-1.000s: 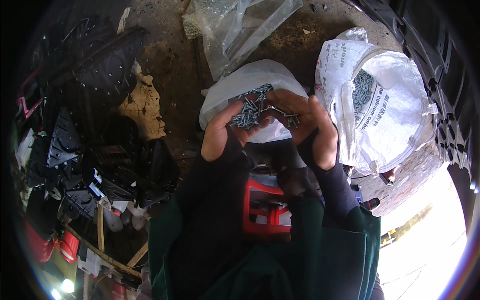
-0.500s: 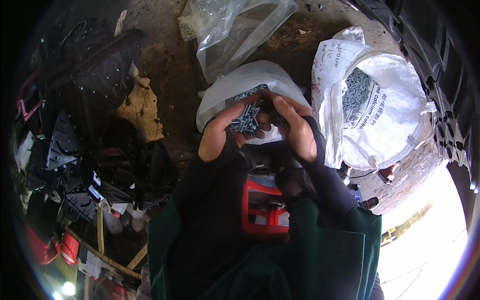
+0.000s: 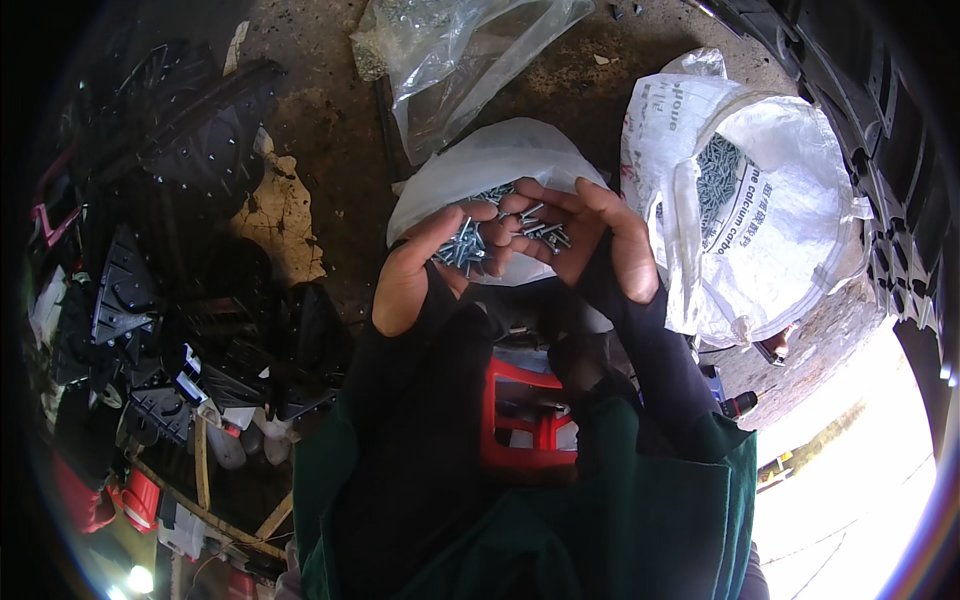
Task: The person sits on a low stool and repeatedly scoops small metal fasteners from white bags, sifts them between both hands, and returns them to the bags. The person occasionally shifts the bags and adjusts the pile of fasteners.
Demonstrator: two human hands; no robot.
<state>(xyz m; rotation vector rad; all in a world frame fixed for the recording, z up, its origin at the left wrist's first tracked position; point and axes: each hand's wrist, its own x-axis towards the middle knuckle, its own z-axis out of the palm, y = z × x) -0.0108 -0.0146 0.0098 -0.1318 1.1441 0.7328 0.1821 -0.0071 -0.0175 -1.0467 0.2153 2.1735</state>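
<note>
My left hand is cupped, palm up, around a pile of silver screws. Beside it my right hand holds a smaller bunch of loose screws across its palm and fingers. The fingertips of both hands meet or nearly meet in the middle. Beneath and just beyond them lies an opened white plastic bag. More screws show inside that bag, partly hidden by my fingers.
To the right stands a white woven sack with many screws inside. A clear plastic bag lies on the floor ahead. Black plastic parts crowd the left. A red stool is below my arms; a drill lies at right.
My hands have moved apart and opened up from one joined cup. The screws now lie in two bunches, with some showing on my right palm.
</note>
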